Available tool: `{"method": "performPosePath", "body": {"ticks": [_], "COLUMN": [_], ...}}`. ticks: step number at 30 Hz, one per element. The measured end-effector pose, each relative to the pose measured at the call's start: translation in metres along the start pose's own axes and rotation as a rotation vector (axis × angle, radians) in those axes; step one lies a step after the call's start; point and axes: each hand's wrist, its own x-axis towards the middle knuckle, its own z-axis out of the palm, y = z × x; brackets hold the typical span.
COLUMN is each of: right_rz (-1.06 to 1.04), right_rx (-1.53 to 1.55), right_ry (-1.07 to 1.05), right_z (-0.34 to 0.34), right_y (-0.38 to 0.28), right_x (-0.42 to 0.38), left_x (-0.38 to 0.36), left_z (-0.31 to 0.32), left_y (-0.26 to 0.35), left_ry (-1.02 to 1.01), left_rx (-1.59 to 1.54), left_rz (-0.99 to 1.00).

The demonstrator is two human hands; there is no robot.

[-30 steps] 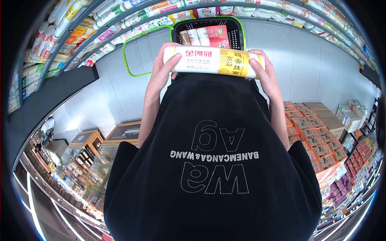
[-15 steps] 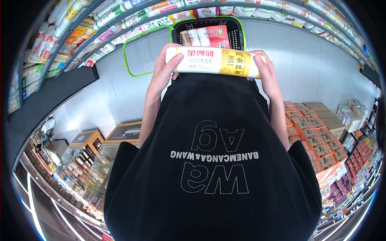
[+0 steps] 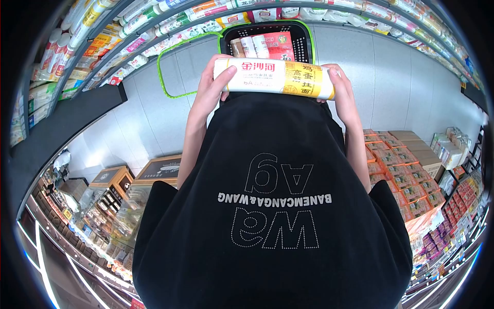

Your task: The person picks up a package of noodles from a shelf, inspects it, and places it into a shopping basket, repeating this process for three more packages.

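Note:
A pack of dried noodles (image 3: pixel 275 77), a long white and yellow cylinder with red and black lettering, lies across both hands in front of my chest. My left hand (image 3: pixel 212 82) grips its white end, thumb on the front and fingers behind. Around the yellow end my right hand (image 3: pixel 341 88) is closed in the same way. Just beyond the pack is a black shopping basket (image 3: pixel 305 35) with a green rim, partly covered by it. Inside the basket are a red package (image 3: pixel 278 44) and several rolled packs (image 3: pixel 254 47).
Shelves (image 3: pixel 200 21) packed with noodle packets curve along the far side and left. The basket's green handle (image 3: pixel 160 69) rests out to the left over grey floor tiles (image 3: pixel 360 56). Stacked orange boxes (image 3: pixel 401 170) stand at the right, wooden display cases (image 3: pixel 110 177) at the left.
The noodle pack has rolled slightly in my hands, so its print sits a little differently. Both hands keep their hold, and the basket stays in place.

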Motion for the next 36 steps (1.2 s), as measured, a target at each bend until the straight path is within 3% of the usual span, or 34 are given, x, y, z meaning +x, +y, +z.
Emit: {"method": "performPosePath", "body": {"ticks": [36], "right_rz": [0.029], "right_rx": [-0.015], "right_ry": [-0.019], "right_z": [-0.0028], "right_y": [0.0011], "right_x": [0.0037], "left_x": [0.0019], "left_z": [0.0011], "left_y": [-0.0035], "left_ry": [0.009], "left_rx": [-0.011], "left_rz": [-0.03]}}
